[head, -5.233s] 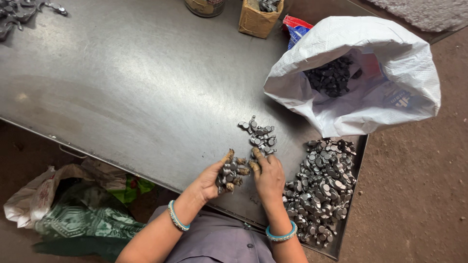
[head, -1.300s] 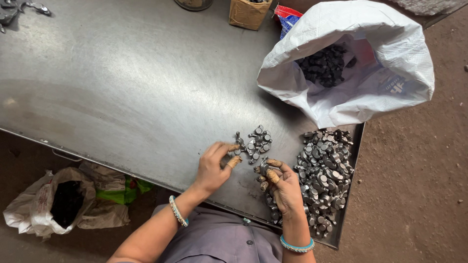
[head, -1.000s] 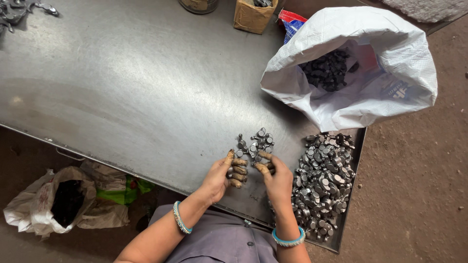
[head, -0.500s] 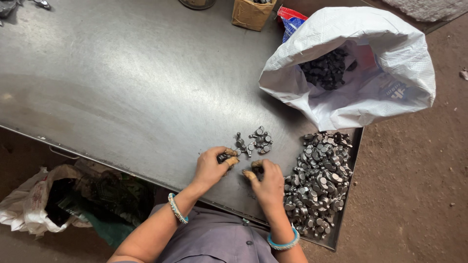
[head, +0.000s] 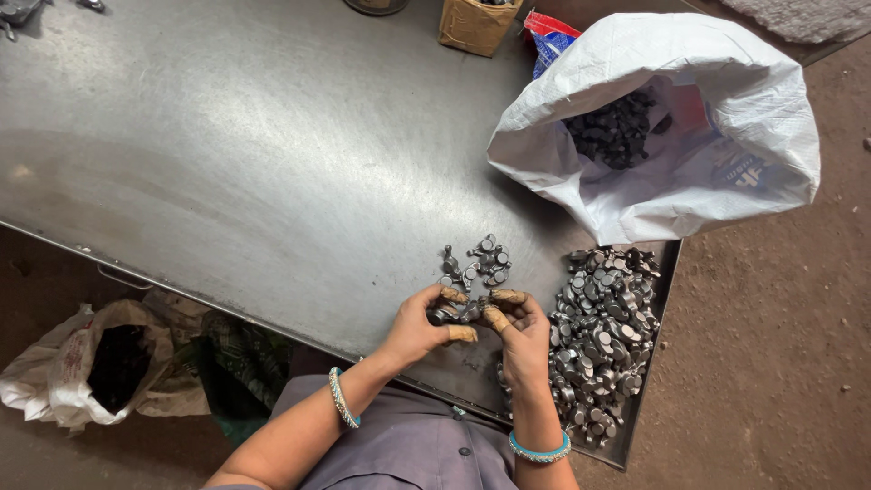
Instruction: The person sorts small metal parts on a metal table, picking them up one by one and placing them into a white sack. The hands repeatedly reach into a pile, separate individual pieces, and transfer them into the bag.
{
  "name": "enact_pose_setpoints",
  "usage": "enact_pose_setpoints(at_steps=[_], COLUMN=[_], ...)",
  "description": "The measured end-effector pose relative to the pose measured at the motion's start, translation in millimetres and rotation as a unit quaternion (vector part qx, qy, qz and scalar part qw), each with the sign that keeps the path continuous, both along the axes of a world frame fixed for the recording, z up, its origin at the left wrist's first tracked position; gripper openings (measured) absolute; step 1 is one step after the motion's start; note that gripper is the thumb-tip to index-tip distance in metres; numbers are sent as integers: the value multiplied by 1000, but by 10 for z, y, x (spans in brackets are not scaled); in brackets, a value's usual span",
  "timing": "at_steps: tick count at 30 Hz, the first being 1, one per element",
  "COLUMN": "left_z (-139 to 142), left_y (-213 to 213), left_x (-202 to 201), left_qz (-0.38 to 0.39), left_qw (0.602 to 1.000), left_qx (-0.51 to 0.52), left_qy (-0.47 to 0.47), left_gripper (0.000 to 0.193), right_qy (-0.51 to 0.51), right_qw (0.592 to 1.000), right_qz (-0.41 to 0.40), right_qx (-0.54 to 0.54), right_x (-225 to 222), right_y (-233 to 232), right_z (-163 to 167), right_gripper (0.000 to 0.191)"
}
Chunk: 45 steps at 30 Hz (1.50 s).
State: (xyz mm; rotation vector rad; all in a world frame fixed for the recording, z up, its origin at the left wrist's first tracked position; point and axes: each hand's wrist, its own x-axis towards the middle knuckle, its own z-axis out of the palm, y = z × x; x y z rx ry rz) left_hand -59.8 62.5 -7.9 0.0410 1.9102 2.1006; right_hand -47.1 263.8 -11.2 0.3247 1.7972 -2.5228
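Hands: two, the left hand [head: 419, 325] and the right hand [head: 519, 334], close together near the front edge of the desk [head: 227, 163].
Grip of left hand: fingers curled shut around a few small metal parts [head: 446, 314]; the exact number is hidden by the fingers.
Grip of right hand: fingers bent inward and pinched at the same small parts, touching the left hand; what it alone holds I cannot tell.
Fingertip covers: about four tan ones visible, one on the left thumb [head: 462, 334].
Small group: about ten loose parts [head: 477, 259] lie on the desk just beyond the hands.
Large pile: too many to count, grey shiny pieces [head: 603, 336] with round heads, just right of the right hand, reaching the desk corner.
Sack: one white woven sack [head: 671, 118], open, with dark pieces inside; partly hanging over the desk edge.
Box: one cardboard box [head: 476, 23], cut off at the top.
Bangles: two, teal, one on each wrist.
Desk: one, smooth dull steel sheet.
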Motion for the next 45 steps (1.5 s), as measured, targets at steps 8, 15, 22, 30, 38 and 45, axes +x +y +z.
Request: enact_pose_setpoints(at_steps=[8,15,22,30,38,45], left_z=[-162,-166,136,159,19,49], left_y=[20,-1,-104,-9,-98,-162], left_x=[-63,-31,-352,-1038,-1043,-648], left_qz=[23,-10,-17,39,21,58], left_qw=[986,984,982,904,948,985], left_qx=[150,132,-189,-422,-317,62], left_qy=[-68,-120,-16,57,-5,-150], left_gripper=[26,21,42,48,32,13], right_qy=[-6,-13,-6,-205,-122,68], right_qw=[1000,998,944,836,785,880], right_qz=[20,41,3,-67,-135,-42], right_qx=[-18,54,331,505,593,467], right_x=[5,66,475,907,840,436], right_y=[-11,-17,564,1062,758,229], right_z=[115,160,555,1063,1326,1013], right_gripper=[23,27,21,27,34,34])
